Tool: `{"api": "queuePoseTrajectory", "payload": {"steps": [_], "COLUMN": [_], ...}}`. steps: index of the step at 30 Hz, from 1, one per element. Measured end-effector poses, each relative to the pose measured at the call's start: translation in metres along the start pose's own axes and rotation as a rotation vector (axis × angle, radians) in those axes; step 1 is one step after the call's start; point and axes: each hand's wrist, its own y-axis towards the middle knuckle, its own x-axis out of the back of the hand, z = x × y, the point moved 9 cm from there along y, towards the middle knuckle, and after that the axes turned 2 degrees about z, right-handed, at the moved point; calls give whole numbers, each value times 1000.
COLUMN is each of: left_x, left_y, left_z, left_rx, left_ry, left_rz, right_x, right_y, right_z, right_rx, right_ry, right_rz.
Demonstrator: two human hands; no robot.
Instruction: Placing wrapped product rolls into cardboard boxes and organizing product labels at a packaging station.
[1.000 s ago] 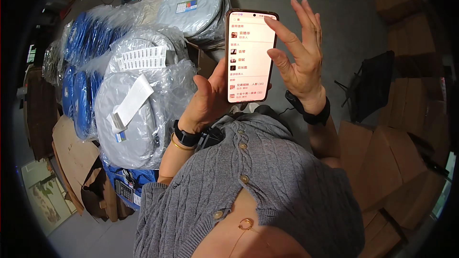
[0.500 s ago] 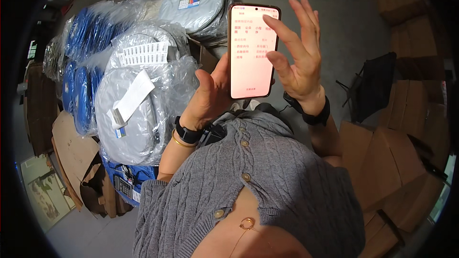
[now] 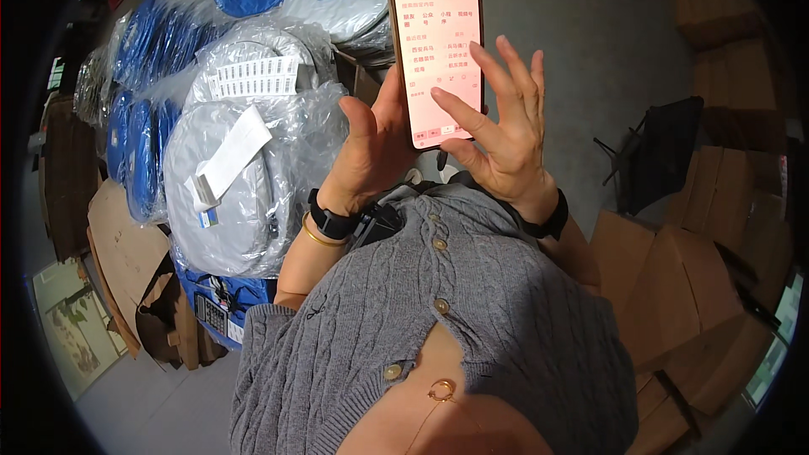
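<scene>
A smartphone point(image 3: 438, 59) with a lit pinkish-white screen stands upright in front of me. My left hand point(image 3: 366, 147) grips it from the lower left, the thumb sticking out to the side and the other fingers hidden behind the phone. Over the screen's lower right reaches my right hand point(image 3: 506, 135), empty, its fingers spread. Its index fingertip lies over the lower middle of the screen; whether it touches the glass I cannot tell. A keyboard-like panel shows on the lower part of the screen.
Plastic-wrapped grey round packs point(image 3: 223, 185) are piled at the left, a white paper strip point(image 3: 236, 152) on top. Bagged blue packs point(image 3: 156, 50) lie beyond. A calculator point(image 3: 211, 316) rests below the pile. Cardboard boxes point(image 3: 674, 286) and a black folded item point(image 3: 661, 156) are at the right.
My right hand has moved from the top of the screen down to its lower part. A panel has appeared at the screen's bottom. The phone sits slightly higher in view.
</scene>
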Motion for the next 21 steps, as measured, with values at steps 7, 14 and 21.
{"api": "queuePoseTrajectory", "payload": {"steps": [7, 14, 21], "left_x": [3, 4, 8], "left_y": [-1, -1, -1], "left_z": [1, -1, 1], "left_rx": [-15, -18, -28], "left_ry": [-68, -55, -87], "left_rz": [15, 1, -1], "right_x": [-4, -1, -4], "right_y": [-4, -1, -3], "right_z": [2, 4, 3], "right_rx": [17, 7, 67], "right_ry": [17, 43, 15], "right_rz": [49, 41, 45]}}
